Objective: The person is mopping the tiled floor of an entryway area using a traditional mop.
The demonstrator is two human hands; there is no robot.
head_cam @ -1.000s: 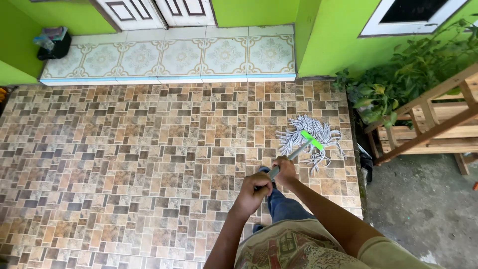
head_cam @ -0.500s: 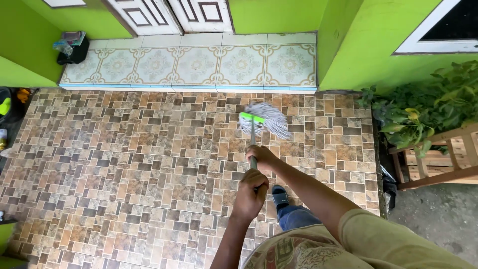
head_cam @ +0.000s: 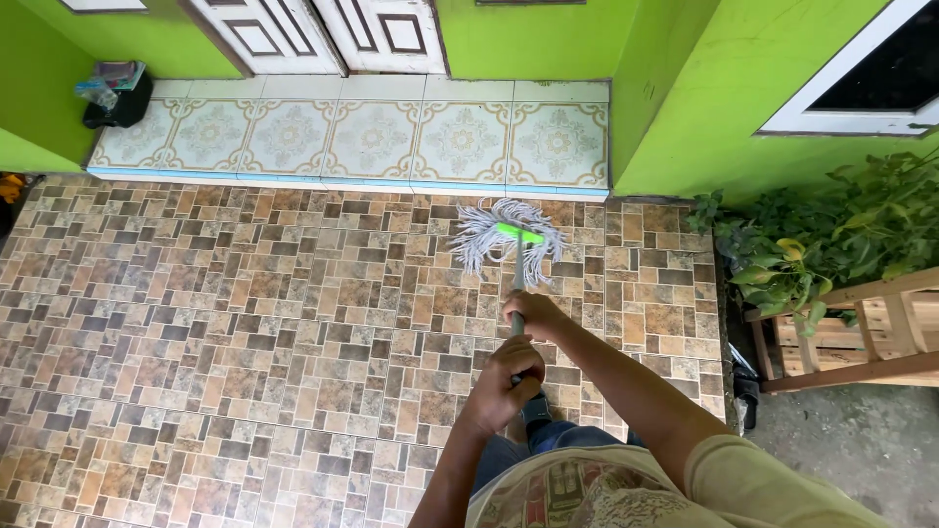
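Bright, even daylight; soft, faint shadows; sharp focus throughout; slight wide-angle bending at the edges

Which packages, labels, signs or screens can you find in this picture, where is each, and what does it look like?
Packages: a few small packets, grey, pale blue and reddish, top a black bag at the left end of the patterned step; too small to tell more.
Labels, signs, screens: none in view.
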